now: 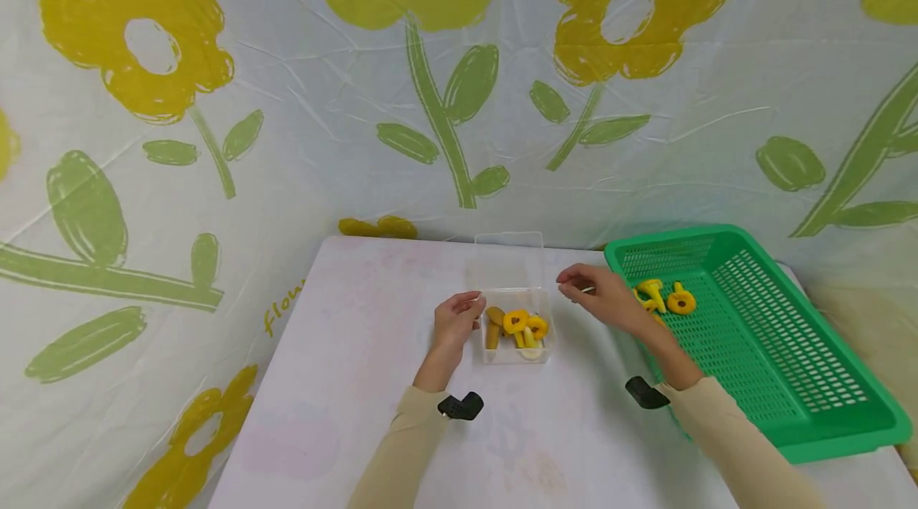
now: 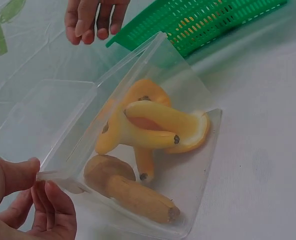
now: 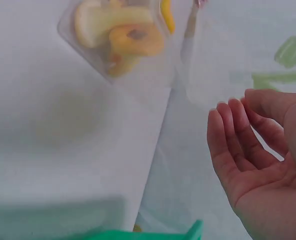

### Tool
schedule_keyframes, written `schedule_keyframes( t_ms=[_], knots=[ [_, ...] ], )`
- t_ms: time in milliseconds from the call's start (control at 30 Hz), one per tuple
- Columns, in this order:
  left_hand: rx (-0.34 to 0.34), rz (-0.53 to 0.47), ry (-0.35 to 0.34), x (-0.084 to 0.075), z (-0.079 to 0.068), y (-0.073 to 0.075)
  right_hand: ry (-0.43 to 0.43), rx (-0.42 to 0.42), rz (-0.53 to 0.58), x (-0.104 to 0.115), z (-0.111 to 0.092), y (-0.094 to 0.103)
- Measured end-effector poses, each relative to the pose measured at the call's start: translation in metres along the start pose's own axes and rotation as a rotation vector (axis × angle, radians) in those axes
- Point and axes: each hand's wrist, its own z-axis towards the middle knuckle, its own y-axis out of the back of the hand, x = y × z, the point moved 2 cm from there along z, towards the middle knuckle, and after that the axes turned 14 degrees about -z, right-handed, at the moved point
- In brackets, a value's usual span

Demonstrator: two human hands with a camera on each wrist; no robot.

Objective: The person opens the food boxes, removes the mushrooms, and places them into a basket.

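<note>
A clear plastic box (image 1: 495,358) with its hinged lid (image 1: 509,260) raised stands on the table. Inside lie a brown toy-like mushroom (image 2: 138,195) and several yellow mushrooms (image 2: 158,115), their caps facing different ways. My left hand (image 1: 455,324) is at the box's left side; in the left wrist view its thumb and fingers pinch the corner of the rim near the hinge. To the right of the lid, my right hand (image 1: 602,295) hovers between box and basket, fingers loosely bent, with nothing in it in the right wrist view (image 3: 258,150).
A green plastic basket (image 1: 782,433) stands on the right side of the table, partly behind my right forearm. Several yellow mushrooms (image 1: 681,300) lie in its far left corner. A flower-patterned cloth (image 1: 308,135) hangs behind the white table (image 1: 387,318).
</note>
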Motion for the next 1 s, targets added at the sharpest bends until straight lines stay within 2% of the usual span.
schedule_keyframes(
  t_ms=[200, 400, 567, 800, 1000],
  knots=[
    [-0.004, -0.035, -0.008, 0.001, -0.001, -0.001, 0.056, 0.066, 0.014, 0.016, 0.008, -0.021],
    [-0.014, -0.036, -0.011, 0.0, -0.003, -0.002, 0.077, 0.177, 0.044, 0.024, 0.012, -0.044],
    [-0.012, -0.028, -0.01, -0.001, -0.004, -0.002, 0.087, 0.264, 0.003, 0.03, 0.016, -0.06],
    [-0.004, -0.038, -0.018, 0.0, -0.002, -0.003, 0.127, 0.312, -0.087, 0.04, 0.022, -0.069],
    [-0.01, -0.029, -0.014, 0.001, -0.002, -0.002, 0.155, 0.337, -0.044, 0.039, 0.023, -0.068]
  ],
)
